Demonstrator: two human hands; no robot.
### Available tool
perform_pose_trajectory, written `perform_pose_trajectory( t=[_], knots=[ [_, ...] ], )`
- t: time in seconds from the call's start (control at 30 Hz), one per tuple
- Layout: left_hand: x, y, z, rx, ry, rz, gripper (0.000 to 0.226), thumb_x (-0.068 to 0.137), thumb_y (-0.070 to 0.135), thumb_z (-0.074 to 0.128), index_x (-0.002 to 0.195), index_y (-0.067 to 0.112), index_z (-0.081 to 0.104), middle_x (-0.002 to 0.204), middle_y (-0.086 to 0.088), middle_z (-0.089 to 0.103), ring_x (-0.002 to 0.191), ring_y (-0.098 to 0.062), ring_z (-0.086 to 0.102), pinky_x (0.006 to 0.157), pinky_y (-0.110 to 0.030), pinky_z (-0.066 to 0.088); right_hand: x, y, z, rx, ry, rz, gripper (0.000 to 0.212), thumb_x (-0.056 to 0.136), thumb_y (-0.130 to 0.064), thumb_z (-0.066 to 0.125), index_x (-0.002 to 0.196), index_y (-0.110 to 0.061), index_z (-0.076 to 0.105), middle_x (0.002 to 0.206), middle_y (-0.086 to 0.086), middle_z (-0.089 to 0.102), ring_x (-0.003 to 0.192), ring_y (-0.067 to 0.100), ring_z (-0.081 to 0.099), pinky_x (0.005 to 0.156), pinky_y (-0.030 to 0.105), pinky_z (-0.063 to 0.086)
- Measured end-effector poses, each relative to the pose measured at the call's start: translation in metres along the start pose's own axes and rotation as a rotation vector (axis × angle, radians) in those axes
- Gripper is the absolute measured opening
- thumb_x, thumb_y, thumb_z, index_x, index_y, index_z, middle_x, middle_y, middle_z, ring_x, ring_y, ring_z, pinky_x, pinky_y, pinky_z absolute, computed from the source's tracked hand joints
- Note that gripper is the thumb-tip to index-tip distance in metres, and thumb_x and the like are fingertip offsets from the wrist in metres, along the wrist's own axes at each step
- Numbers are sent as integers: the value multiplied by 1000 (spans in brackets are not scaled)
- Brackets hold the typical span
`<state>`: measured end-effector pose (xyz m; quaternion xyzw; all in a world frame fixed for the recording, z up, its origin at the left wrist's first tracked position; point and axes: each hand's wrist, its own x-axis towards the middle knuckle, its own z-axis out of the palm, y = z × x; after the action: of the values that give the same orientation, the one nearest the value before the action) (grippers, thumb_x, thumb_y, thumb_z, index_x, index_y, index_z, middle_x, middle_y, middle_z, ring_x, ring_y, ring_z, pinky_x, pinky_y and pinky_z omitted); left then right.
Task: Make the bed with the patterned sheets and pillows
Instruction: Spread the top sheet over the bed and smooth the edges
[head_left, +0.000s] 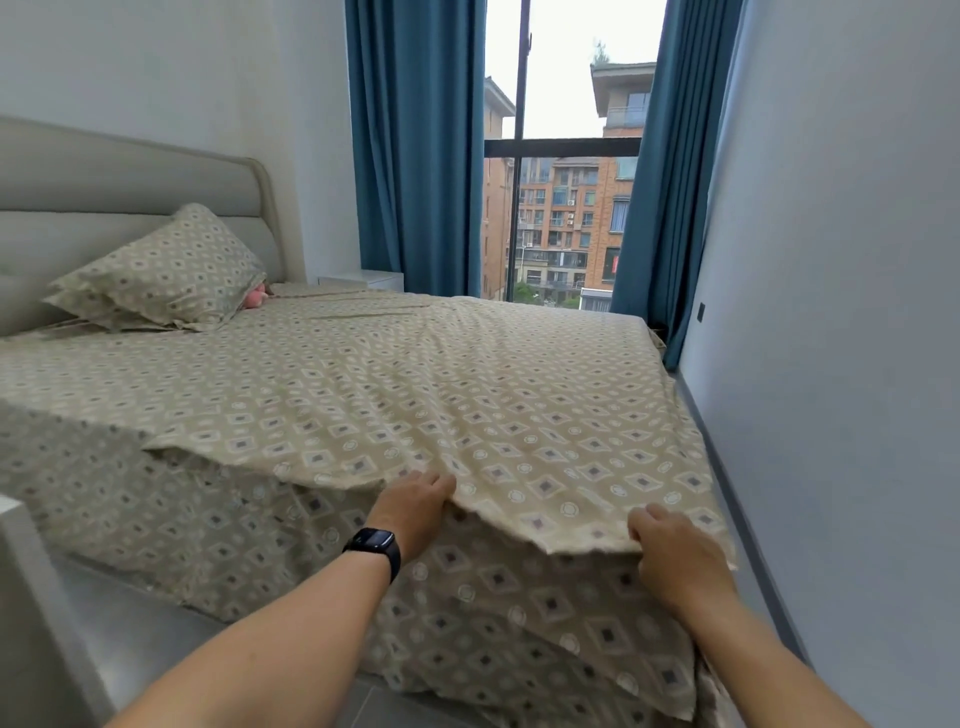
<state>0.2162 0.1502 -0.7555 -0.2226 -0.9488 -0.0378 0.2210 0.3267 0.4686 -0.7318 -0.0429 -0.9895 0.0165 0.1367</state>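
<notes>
A beige diamond-patterned top sheet (415, 395) lies spread over the bed, above a matching under sheet (493, 613) that hangs down the foot end. My left hand (410, 506), with a black watch on its wrist, grips the top sheet's near edge, fingers tucked under the cloth. My right hand (675, 558) holds the same edge further right, near the foot corner. The edge is lifted slightly between both hands. A patterned pillow (161, 270) leans against the grey padded headboard (104, 192) at the far left. Something small and pink (255, 297) peeks from behind the pillow.
A grey wall (841, 312) runs close along the bed's right side, leaving a narrow floor strip. Blue curtains (415, 156) frame a tall window (561, 208) beyond the bed. A white nightstand (363, 279) stands by the headboard. White furniture (21, 571) is at the near left.
</notes>
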Motion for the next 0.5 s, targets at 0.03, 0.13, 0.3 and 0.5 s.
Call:
perform_pose_trajectory(
  t=[0.03, 0.13, 0.3, 0.5],
  knots=[
    [0, 1, -3, -41, 1, -15, 13, 90, 3, 57, 92, 15, 57, 84, -3, 58, 70, -24, 48, 59, -31, 33, 1, -1, -4, 10, -13, 28, 22, 88, -6, 42, 89, -25, 53, 94, -6, 57, 83, 17, 53, 67, 31, 40],
    [7, 6, -12, -142, -88, -20, 12, 99, 11, 42, 89, 17, 45, 88, -5, 52, 76, -27, 46, 63, -36, 39, 5, 8, -16, -32, -26, 135, 21, 91, -12, 41, 89, -24, 58, 101, -1, 67, 86, 24, 60, 68, 33, 40],
    [10, 16, -28, -196, -125, 25, 16, 100, 12, 39, 87, 16, 48, 85, -2, 54, 74, -26, 47, 67, -38, 41, 10, 19, -33, -68, -136, 164, 18, 88, -16, 43, 87, -26, 58, 105, -3, 63, 87, 21, 55, 74, 32, 47],
    [-2, -6, -6, -252, -466, -90, 10, 88, 24, 48, 84, 21, 57, 84, 1, 61, 78, -24, 56, 68, -34, 44, -7, -6, 12, 3, -678, -45, 19, 91, -20, 47, 75, -26, 53, 99, 3, 68, 81, 14, 55, 73, 27, 43]
  ],
)
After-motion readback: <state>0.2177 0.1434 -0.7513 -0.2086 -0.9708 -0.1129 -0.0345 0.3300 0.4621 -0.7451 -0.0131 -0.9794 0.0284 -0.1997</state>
